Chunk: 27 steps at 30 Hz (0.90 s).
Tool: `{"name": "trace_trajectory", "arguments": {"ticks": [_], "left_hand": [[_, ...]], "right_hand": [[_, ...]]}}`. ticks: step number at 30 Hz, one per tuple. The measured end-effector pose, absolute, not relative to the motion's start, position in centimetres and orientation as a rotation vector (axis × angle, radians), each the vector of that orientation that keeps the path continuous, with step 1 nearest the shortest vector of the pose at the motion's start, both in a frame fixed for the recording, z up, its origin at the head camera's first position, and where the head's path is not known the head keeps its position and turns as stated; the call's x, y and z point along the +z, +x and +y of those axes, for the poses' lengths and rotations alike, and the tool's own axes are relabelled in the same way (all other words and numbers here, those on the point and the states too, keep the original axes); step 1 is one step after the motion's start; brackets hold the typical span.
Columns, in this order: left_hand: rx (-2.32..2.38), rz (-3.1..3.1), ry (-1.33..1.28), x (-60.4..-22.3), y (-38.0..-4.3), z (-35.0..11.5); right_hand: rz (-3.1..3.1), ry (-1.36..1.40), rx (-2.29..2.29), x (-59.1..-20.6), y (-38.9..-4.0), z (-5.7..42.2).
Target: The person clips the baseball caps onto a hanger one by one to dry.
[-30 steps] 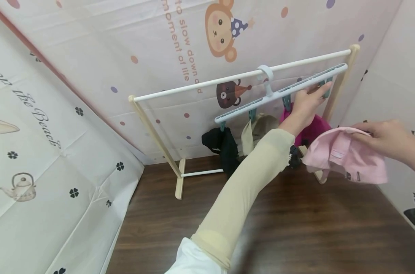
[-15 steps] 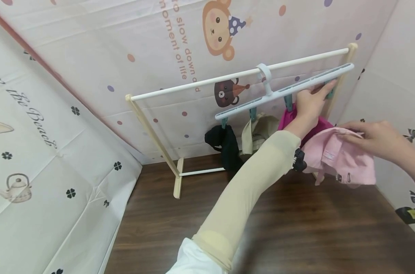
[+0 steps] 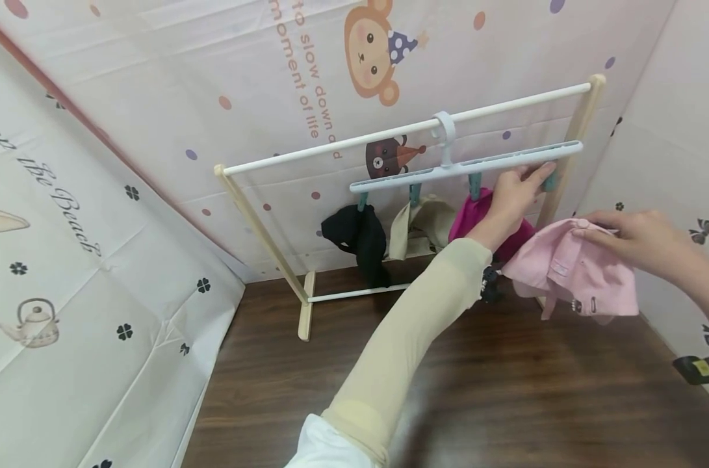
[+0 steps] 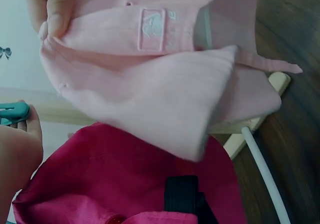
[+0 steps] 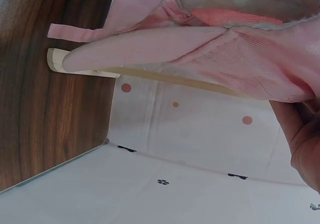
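Observation:
My left hand [image 3: 511,198] pinches the teal clip [image 3: 550,181] at the right end of a pale blue hanger [image 3: 401,180]. My right hand [image 3: 652,237] grips a pink cap [image 3: 600,273] by its crown, thumb in front. The cap hangs just below and right of the clip, apart from it; its strap [image 4: 267,63] dangles loose. Other teal clips [image 3: 415,194] hold a black cap [image 3: 360,237], a beige cap [image 3: 433,221] and a magenta cap [image 4: 125,169]. My left forearm partly hides the magenta cap in the head view.
The hanger hooks over the white top rail [image 3: 342,144] of a rack with wooden posts [image 3: 263,234]. A lower white rail [image 3: 354,294] runs near the dark wooden floor [image 3: 284,403]. Printed fabric walls [image 3: 97,195] stand behind and at both sides.
The hanger's right end has dropped, so it hangs more level, and my left hand has come down with it. The pink cap has moved left, nearer the hanger's right end.

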<state>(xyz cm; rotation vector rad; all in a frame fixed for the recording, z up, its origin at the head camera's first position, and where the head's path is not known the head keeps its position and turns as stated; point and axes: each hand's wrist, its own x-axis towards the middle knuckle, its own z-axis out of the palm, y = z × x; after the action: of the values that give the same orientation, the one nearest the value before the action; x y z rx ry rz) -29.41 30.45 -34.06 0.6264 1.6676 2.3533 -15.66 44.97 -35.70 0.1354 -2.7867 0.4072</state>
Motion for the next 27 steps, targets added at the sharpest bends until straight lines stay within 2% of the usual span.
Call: {"name": "trace_trajectory", "arguments": {"ticks": [10, 27], "left_hand": [[2.246, 1.788, 0.595, -35.6, -30.0, 28.4], [2.302, 1.606, 0.605, -36.6, -29.8, 27.3]], "right_hand": [[-2.702, 0.160, 0.382, -36.5, -16.2, 44.4], [-2.651, 0.171, 0.415, -37.5, -16.9, 43.1]]}}
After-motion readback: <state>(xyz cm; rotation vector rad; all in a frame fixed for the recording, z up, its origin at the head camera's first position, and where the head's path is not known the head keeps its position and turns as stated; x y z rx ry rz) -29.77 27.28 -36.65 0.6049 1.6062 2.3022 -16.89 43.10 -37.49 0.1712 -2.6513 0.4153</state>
